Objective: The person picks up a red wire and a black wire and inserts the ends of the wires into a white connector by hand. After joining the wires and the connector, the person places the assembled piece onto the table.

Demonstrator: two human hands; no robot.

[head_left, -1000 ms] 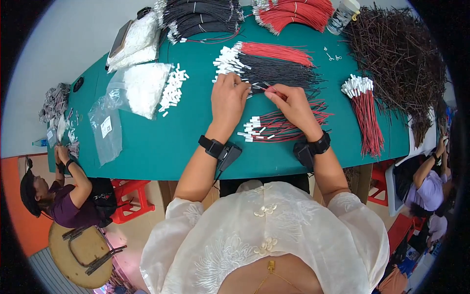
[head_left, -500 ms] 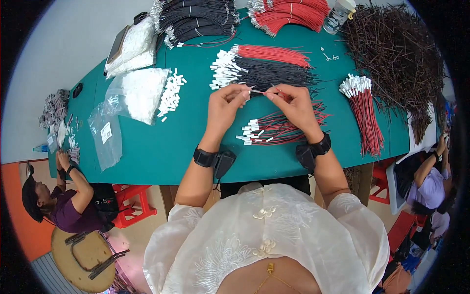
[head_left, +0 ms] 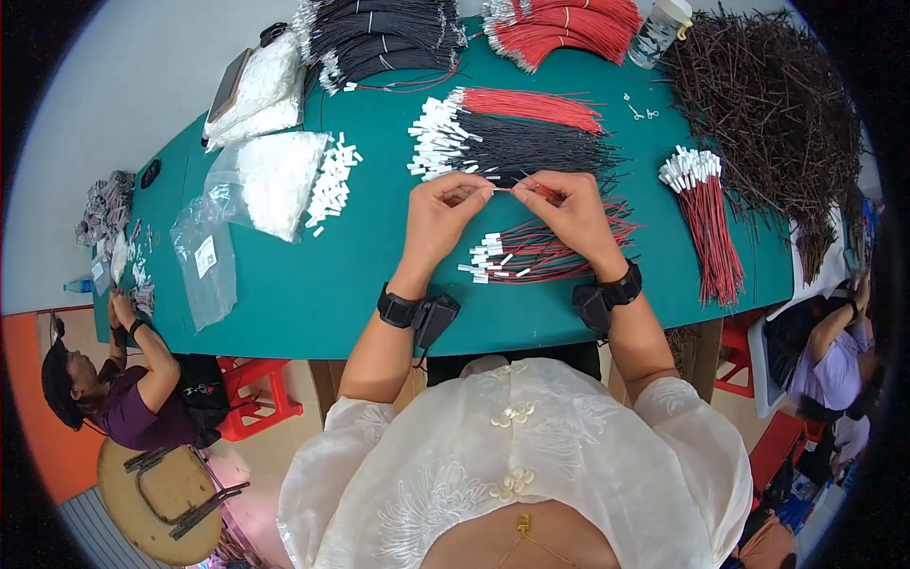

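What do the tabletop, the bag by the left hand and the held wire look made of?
Tabletop: seemingly a matte green mat or laminate, flat and glare-free. Bag: clear thin plastic film, crinkled and glossy. Wire: probably plastic-insulated, thin and red, pinched between the left hand and right hand; core hidden.

Fingers [head_left: 482,192] hide the red wire's [head_left: 519,190] ends.

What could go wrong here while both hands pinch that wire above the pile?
The left hand and right hand hold a thin red wire by the fingertips only; it might slip into the wire pile below. A forearm sweep could scatter the loose white connectors on the green table.
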